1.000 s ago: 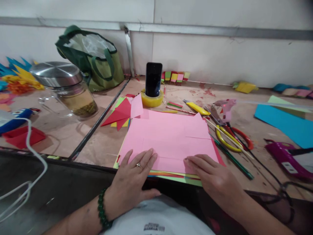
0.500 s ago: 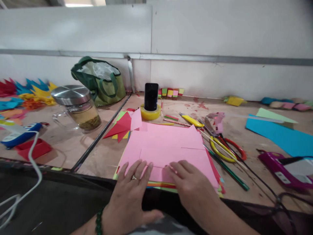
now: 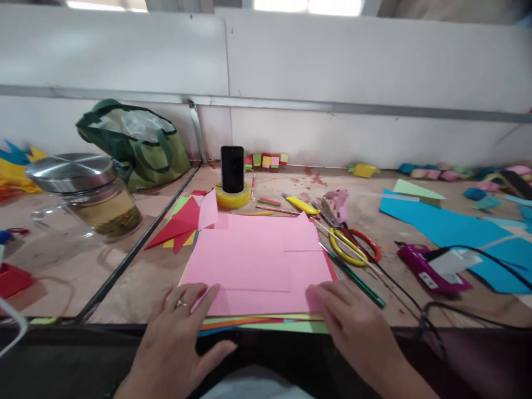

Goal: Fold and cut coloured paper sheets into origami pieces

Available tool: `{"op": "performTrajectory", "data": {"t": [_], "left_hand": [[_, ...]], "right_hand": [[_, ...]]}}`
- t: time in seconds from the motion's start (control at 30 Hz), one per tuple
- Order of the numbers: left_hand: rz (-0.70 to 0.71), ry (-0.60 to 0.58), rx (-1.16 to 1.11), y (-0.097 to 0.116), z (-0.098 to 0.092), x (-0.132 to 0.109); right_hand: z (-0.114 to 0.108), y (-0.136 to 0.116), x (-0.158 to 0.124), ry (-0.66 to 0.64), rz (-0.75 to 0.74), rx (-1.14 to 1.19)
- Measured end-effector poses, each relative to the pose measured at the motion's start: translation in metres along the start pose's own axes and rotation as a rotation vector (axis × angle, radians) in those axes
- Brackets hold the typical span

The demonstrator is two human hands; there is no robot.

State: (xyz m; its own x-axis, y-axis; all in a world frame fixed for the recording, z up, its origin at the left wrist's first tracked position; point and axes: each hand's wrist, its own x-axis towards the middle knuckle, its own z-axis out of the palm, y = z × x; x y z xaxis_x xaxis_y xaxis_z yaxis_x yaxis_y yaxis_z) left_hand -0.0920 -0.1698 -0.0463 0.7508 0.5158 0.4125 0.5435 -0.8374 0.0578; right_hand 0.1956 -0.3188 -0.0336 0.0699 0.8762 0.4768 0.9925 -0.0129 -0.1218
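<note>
A stack of pink paper point(image 3: 253, 266) lies on other coloured sheets at the near edge of the worktable point(image 3: 137, 277). My left hand point(image 3: 177, 335) rests flat on the stack's near left corner, fingers spread, a ring on one finger. At the near right corner my right hand point(image 3: 353, 327) lies with its fingers stretched out, the fingertips touching the pink edge. Neither hand holds anything.
A black phone point(image 3: 231, 168) stands in a yellow tape roll point(image 3: 233, 197). Right of the paper lie a yellow knife point(image 3: 301, 204), scissors point(image 3: 353, 246), a pink glue gun point(image 3: 341, 200), a green pencil point(image 3: 353, 276), a purple tool point(image 3: 432, 269) and blue paper point(image 3: 436, 224). A glass jar point(image 3: 89, 194) and green bag point(image 3: 133, 141) stand left.
My right hand has slid from the middle of the stack's near edge back to its right corner. My left hand has moved to the left corner. The view has turned right.
</note>
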Motion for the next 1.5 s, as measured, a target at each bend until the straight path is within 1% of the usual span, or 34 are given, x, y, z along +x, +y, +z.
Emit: {"op": "performTrajectory", "data": {"t": [0.03,0.07,0.1,0.13,0.2,0.23,0.3,0.37,0.4,0.47,0.53,0.6,0.7,0.8,0.9,1.0,1.07,1.17,1.3,1.5], "left_hand": [[-0.005,0.015,-0.026,0.0,-0.004,0.007],[-0.007,0.025,-0.057,0.001,-0.008,0.016],[-0.011,0.021,-0.089,0.003,-0.011,0.027],[-0.011,0.005,-0.112,0.005,-0.014,0.038],[0.034,-0.068,-0.105,0.01,-0.013,0.062],[0.058,-0.107,-0.084,0.013,-0.011,0.073],[0.083,-0.203,-0.076,0.016,-0.004,0.09],[0.079,-0.294,-0.096,0.017,0.003,0.101],[0.064,-0.327,-0.112,0.017,0.006,0.104],[0.013,-0.372,-0.168,0.016,0.007,0.107],[-0.037,-0.402,-0.254,0.014,0.007,0.108],[-0.062,-0.417,-0.331,0.012,0.007,0.108],[-0.043,-0.382,-0.394,0.013,0.007,0.109],[0.004,-0.335,-0.515,0.016,0.006,0.109],[0.047,-0.327,-0.619,0.019,0.004,0.108],[0.075,-0.361,-0.654,0.02,0.002,0.108],[0.091,-0.37,-0.65,0.021,0.003,0.107],[0.105,-0.35,-0.611,0.021,0.005,0.107],[0.117,-0.323,-0.605,0.019,0.008,0.106],[0.122,-0.328,-0.598,0.023,0.011,0.106]], "right_hand": [[-0.003,0.012,-0.004,0.058,0.084,-0.091],[-0.004,0.024,-0.008,0.107,0.198,-0.214],[-0.005,0.036,-0.012,0.084,0.321,-0.323],[-0.005,0.047,-0.015,0.039,0.373,-0.396],[-0.002,0.062,-0.019,-0.03,0.434,-0.4],[-0.001,0.065,-0.021,-0.048,0.437,-0.387],[-0.003,0.067,-0.024,-0.048,0.432,-0.374],[-0.012,0.066,-0.03,-0.026,0.439,-0.386],[-0.019,0.066,-0.034,-0.019,0.466,-0.374],[-0.034,0.064,-0.044,-0.01,0.567,-0.292],[-0.046,0.059,-0.053,0.022,0.681,-0.152],[-0.052,0.051,-0.058,0.076,0.736,-0.02],[-0.047,0.035,-0.056,0.091,0.732,0.108],[-0.035,0.022,-0.047,0.05,0.679,0.212],[-0.026,0.014,-0.04,-0.042,0.594,0.315],[-0.022,0.01,-0.039,-0.138,0.511,0.363],[-0.021,0.009,-0.042,-0.204,0.503,0.373],[-0.021,0.008,-0.047,-0.266,0.544,0.393],[-0.024,0.01,-0.052,-0.242,0.584,0.411],[-0.025,0.009,-0.048,-0.184,0.573,0.458]]}}
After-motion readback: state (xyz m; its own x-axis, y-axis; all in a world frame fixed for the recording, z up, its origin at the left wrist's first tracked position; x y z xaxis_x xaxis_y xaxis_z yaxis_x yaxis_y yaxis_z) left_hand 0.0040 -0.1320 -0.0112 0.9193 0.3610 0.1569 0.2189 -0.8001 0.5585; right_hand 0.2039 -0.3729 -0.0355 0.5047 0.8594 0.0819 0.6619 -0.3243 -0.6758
